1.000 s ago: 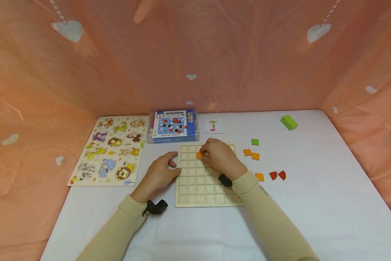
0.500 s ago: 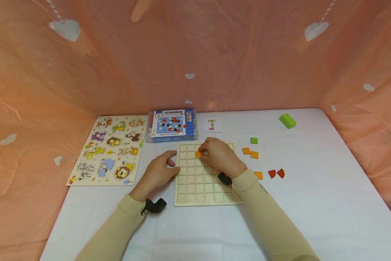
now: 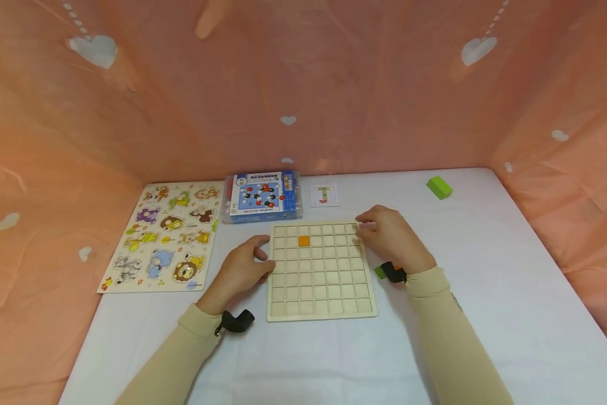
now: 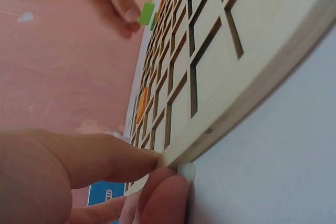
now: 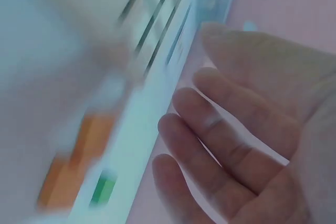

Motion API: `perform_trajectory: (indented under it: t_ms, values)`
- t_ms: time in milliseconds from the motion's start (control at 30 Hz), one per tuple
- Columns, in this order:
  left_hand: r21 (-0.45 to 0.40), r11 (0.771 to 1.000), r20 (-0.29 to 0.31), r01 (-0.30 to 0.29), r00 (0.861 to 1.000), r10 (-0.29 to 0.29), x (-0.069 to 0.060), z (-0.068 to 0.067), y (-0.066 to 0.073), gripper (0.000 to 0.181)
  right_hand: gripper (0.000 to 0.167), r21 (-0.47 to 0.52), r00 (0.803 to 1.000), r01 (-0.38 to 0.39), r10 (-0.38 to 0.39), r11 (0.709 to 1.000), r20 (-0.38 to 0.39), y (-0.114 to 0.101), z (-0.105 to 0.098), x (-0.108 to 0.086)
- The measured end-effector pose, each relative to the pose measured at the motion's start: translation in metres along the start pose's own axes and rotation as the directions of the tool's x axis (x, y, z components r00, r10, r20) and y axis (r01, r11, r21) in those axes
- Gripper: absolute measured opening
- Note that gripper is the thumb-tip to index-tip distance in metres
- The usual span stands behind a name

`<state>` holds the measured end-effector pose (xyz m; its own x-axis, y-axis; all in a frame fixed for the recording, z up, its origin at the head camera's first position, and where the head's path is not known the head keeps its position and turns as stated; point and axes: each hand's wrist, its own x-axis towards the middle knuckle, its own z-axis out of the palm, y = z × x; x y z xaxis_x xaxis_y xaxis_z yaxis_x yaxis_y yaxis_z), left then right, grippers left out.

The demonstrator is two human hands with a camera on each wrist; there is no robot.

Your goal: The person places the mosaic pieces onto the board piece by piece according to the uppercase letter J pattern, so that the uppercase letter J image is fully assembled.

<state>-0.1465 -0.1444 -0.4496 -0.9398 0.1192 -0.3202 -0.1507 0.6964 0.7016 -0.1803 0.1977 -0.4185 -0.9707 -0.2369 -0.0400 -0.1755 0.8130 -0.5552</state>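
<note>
A wooden grid board (image 3: pixel 322 319) lies flat on the white table. One orange square tile (image 3: pixel 304 241) sits in a cell near its far left. My left hand (image 3: pixel 239 270) pinches the board's left edge between thumb and fingers, seen closely in the left wrist view. Over the board's right edge hovers my right hand (image 3: pixel 394 239), its fingers loosely bent and holding nothing in the right wrist view. Blurred orange tiles (image 5: pixel 94 135) and a green tile (image 5: pixel 103 188) lie beyond it. In the head view, a second green piece (image 3: pixel 380 273) shows beside the right wrist; my hand hides most loose pieces.
An animal peg puzzle (image 3: pixel 174 242) lies at left. Behind the board stand a clear case (image 3: pixel 262 197) with a molecule picture and a small card (image 3: pixel 324 195) showing a coloured J pattern. A green block (image 3: pixel 439 187) rests at the far right. Pink curtains surround the table.
My right hand has let go of the orange tile, leaving it in its cell, and moved right to the board's edge. My left hand stays at the left edge.
</note>
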Motion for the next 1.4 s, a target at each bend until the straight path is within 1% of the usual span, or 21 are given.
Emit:
perform_trajectory:
  t_ms: [67, 233, 333, 467, 700, 933, 1067, 1200, 1400]
  values:
    - [0.000, 1.000, -0.004, 0.001, 1.000, -0.001, 0.000, -0.001, -0.002, 0.067, 0.036, -0.003, 0.999, -0.044, 0.044, 0.999, 0.003, 0.011, -0.009, -0.005]
    - [-0.033, 0.999, -0.008, 0.012, 1.000, -0.013, -0.001, -0.003, -0.006, 0.069, 0.037, -0.009, 0.994, -0.110, 0.110, 0.994, 0.018, 0.030, -0.023, -0.014]
    - [-0.050, 0.999, -0.011, 0.019, 1.000, -0.019, -0.002, -0.004, -0.008, 0.070, 0.037, -0.010, 0.990, -0.136, 0.136, 0.991, 0.033, 0.038, -0.027, -0.019]
    - [-0.060, 0.998, -0.015, 0.013, 1.000, -0.014, -0.002, -0.005, -0.009, 0.069, 0.038, -0.007, 0.985, -0.162, 0.162, 0.987, 0.065, 0.045, -0.028, -0.025]
    - [-0.066, 0.998, -0.012, -0.001, 1.000, 0.000, -0.001, -0.004, -0.008, 0.068, 0.034, -0.006, 0.981, -0.174, 0.174, 0.985, 0.084, 0.052, -0.027, -0.029]
    - [-0.072, 0.997, 0.008, 0.016, 1.000, -0.015, -0.002, -0.003, -0.004, 0.067, 0.033, 0.003, 0.982, -0.175, 0.174, 0.985, 0.076, 0.054, -0.024, -0.032]
    - [-0.071, 0.997, 0.007, 0.017, 1.000, -0.016, -0.001, -0.003, -0.004, 0.067, 0.031, 0.002, 0.982, -0.175, 0.175, 0.985, 0.067, 0.054, -0.023, -0.033]
    - [-0.065, 0.998, 0.003, 0.004, 1.000, -0.004, 0.000, -0.002, -0.004, 0.067, 0.029, -0.010, 0.982, -0.178, 0.178, 0.984, 0.064, 0.056, -0.024, -0.033]
    - [-0.065, 0.998, -0.003, -0.006, 1.000, 0.005, 0.002, 0.000, -0.004, 0.067, 0.026, -0.001, 0.977, -0.203, 0.203, 0.979, 0.063, 0.059, -0.024, -0.034]
